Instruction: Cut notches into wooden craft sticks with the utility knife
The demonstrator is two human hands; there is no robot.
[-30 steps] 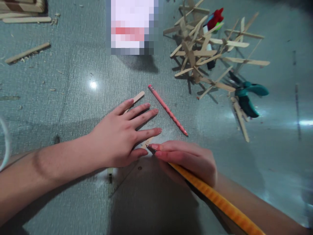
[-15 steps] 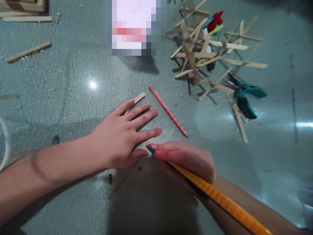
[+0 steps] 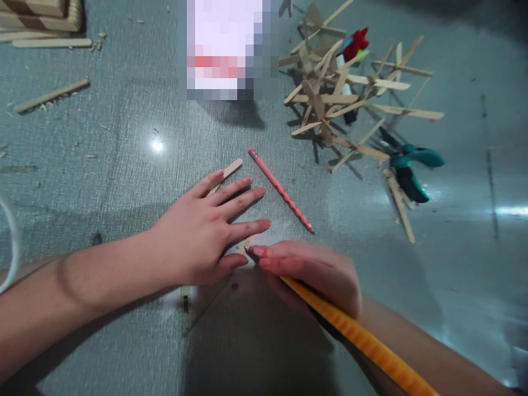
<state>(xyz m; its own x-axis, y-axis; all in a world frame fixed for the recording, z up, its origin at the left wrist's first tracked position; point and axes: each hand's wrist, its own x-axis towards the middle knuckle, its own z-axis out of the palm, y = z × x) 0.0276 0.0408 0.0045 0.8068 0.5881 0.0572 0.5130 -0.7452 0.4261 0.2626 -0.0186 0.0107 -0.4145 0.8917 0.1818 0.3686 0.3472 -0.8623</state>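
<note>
My left hand [image 3: 206,228] lies flat with its fingers spread, pressing on wooden craft sticks. One rounded stick end [image 3: 233,168] pokes out beyond the index finger. Between the thumb and the little finger shows another stick end [image 3: 249,242] with a small rectangular mark on it; how the sticks lie under the palm is hidden. My right hand [image 3: 313,275] is closed around a yellow-handled utility knife [image 3: 363,341], whose dark tip touches or nearly touches the marked stick end. A pink pencil [image 3: 282,191] lies just beyond my fingers.
At the upper right stand joined craft-stick pieces [image 3: 325,99], with a red object [image 3: 357,44] among them. Green-handled pliers [image 3: 416,165] lie beside loose sticks [image 3: 400,209]. Stacked sticks [image 3: 41,19] and a whittled stick [image 3: 51,96] with shavings are at the upper left. A blurred-out object [image 3: 218,33] stands at the top.
The view has shifted slightly, so the table things sit a little lower and further left. Both hands stay almost in place, and the knife tip remains at the marked stick end.
</note>
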